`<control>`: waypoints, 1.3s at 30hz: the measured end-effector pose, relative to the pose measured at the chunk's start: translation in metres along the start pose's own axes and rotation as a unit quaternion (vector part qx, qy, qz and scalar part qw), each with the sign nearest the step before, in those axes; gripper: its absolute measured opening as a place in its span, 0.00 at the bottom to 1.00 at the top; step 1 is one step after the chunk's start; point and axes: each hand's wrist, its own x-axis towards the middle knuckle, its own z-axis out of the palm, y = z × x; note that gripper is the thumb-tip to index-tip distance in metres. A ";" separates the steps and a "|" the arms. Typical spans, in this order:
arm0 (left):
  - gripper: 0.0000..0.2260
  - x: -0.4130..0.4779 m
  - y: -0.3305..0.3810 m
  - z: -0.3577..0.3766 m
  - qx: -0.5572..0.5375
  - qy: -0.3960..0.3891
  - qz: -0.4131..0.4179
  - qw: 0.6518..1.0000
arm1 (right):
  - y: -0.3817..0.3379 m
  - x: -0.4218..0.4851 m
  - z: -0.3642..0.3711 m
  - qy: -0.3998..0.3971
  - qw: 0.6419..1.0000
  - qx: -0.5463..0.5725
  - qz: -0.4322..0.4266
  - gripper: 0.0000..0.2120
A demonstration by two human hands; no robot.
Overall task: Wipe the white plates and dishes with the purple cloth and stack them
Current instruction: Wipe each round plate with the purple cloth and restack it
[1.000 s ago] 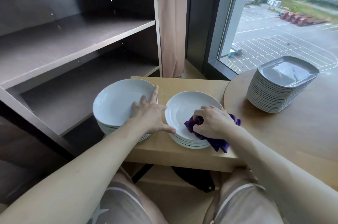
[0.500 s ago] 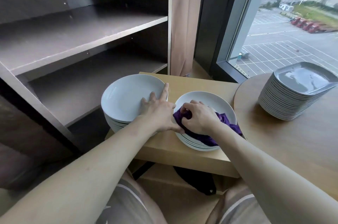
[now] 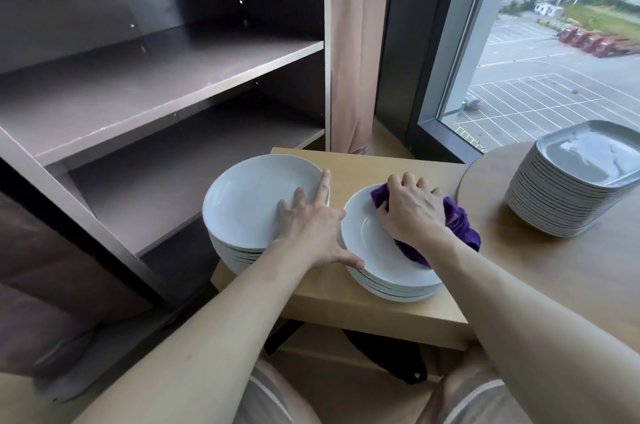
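The right hand (image 3: 412,212) grips the purple cloth (image 3: 462,228) in curled fingers, pressed on the top white plate (image 3: 372,252). The left hand (image 3: 308,226) lies flat on the next pile (image 3: 249,202), maybe steadying it.

Upper-floor room, as I view it remotely. A tall window (image 3: 554,42) overlooks a car park (image 3: 540,94) below. The dark shelving unit (image 3: 166,77), curtain (image 3: 353,42), light wooden table (image 3: 367,167) and stacks of identical white plates (image 3: 256,202) suggest a dining or hospitality setting.
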 end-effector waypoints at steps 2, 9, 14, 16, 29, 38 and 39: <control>0.43 0.000 0.000 0.001 -0.001 0.001 0.001 1.000 | 0.012 -0.002 -0.005 -0.007 0.999 -0.034 -0.005 0.17; 0.43 -0.001 -0.001 -0.001 0.002 0.000 -0.003 1.000 | 0.037 -0.040 -0.021 -0.055 0.995 -0.077 -0.043 0.17; 0.44 -0.002 0.001 -0.003 0.007 -0.001 -0.007 1.000 | 0.026 -0.068 -0.033 -0.112 0.990 0.004 -0.087 0.12; 0.43 -0.002 0.000 -0.002 0.011 0.004 -0.008 1.000 | 0.018 -0.073 -0.036 -0.134 0.985 0.040 -0.104 0.11; 0.41 -0.002 0.000 -0.004 -0.015 -0.005 -0.006 1.000 | -0.021 -0.047 -0.018 -0.117 0.963 0.215 -0.114 0.07; 0.39 0.000 0.000 0.000 -0.025 0.002 0.002 1.000 | -0.026 -0.026 0.006 0.029 0.986 0.105 -0.126 0.13; 0.39 0.000 0.000 0.000 -0.020 0.003 0.002 1.000 | -0.025 -0.023 0.009 0.039 0.988 0.095 -0.115 0.13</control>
